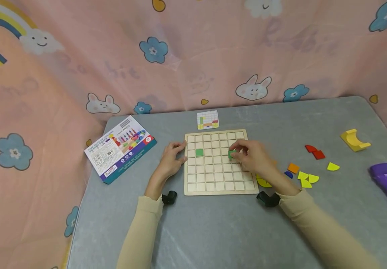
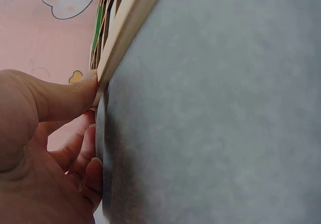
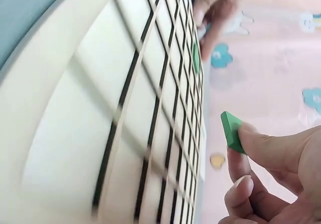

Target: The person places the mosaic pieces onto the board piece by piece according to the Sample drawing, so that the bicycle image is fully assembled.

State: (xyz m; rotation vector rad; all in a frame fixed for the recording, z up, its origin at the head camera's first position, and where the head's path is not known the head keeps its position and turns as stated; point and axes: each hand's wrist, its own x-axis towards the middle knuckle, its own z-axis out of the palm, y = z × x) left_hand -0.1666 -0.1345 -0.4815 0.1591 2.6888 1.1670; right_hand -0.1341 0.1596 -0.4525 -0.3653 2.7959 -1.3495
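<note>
Loosely spread left hand (image 1: 170, 160) touches the board's (image 1: 210, 177) left edge; right hand (image 1: 253, 157) pinches a green tile (image 3: 231, 131), gap beneath.

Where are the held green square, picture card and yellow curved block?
Held green square (image 3: 232, 132): right wrist view, uncovered part.
Picture card (image 1: 208, 120): head view, printed middle.
Yellow curved block (image 1: 353, 142): head view, curved middle.

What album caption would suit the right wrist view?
Right hand pinching a green tile above a gridded board, with a second green tile in one cell.
</note>
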